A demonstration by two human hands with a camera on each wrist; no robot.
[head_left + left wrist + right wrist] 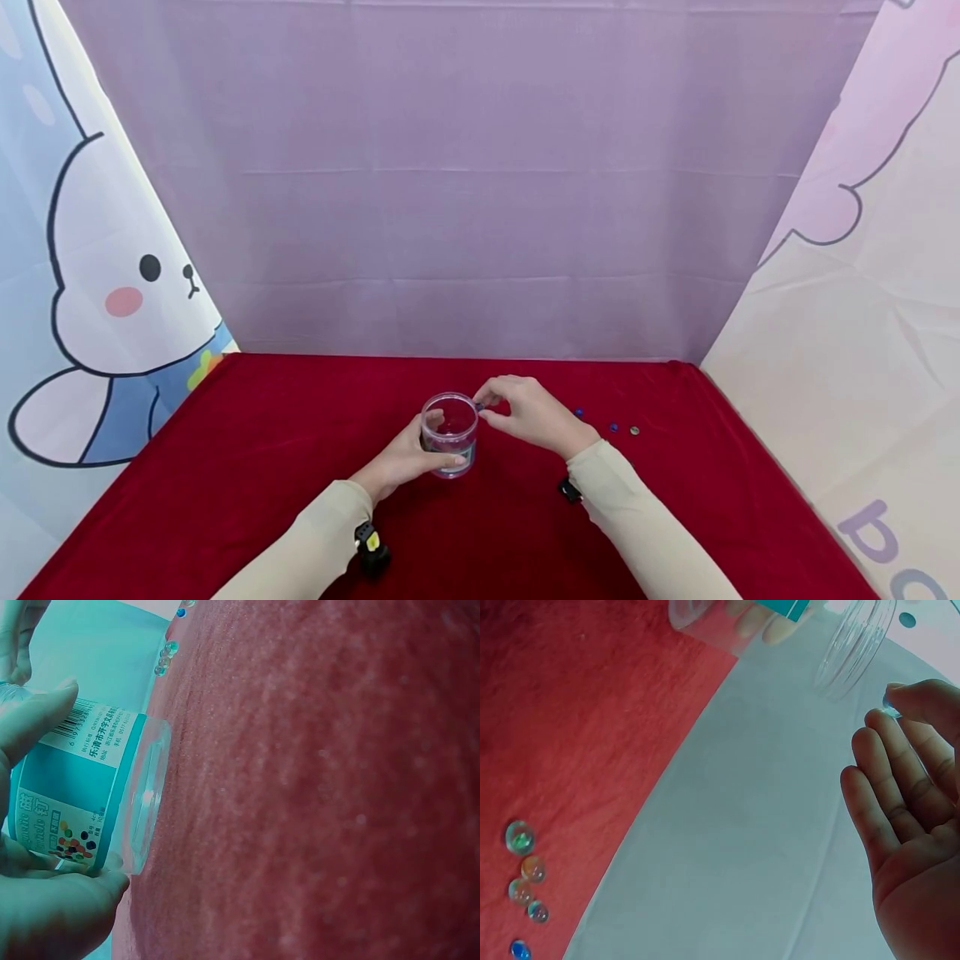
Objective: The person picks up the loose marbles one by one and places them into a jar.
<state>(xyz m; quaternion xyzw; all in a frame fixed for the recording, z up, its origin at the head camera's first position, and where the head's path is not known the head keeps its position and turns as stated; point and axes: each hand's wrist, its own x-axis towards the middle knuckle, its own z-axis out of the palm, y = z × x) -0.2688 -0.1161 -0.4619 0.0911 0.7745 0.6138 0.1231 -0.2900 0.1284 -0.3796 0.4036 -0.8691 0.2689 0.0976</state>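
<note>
My left hand (405, 457) grips a clear plastic jar (452, 437), thumb on the near side and fingers round the far side. The jar is roughly upright with its mouth uncovered, its base close over the red cloth. A teal and white printed label (67, 780) wraps its side in the left wrist view. Just right of the jar's rim, my right hand (536, 414) pinches a small bluish glass marble (890, 705) between thumb and index finger. The other fingers stretch out beside it in the right wrist view, partly cut off by the frame.
Several loose glass marbles (520, 838), blue, green and orange tinted, lie on the red cloth (262, 467) right of my right hand. A purple curtain (480, 183) stands behind the table. Printed cloth panels (862, 358) close off both sides.
</note>
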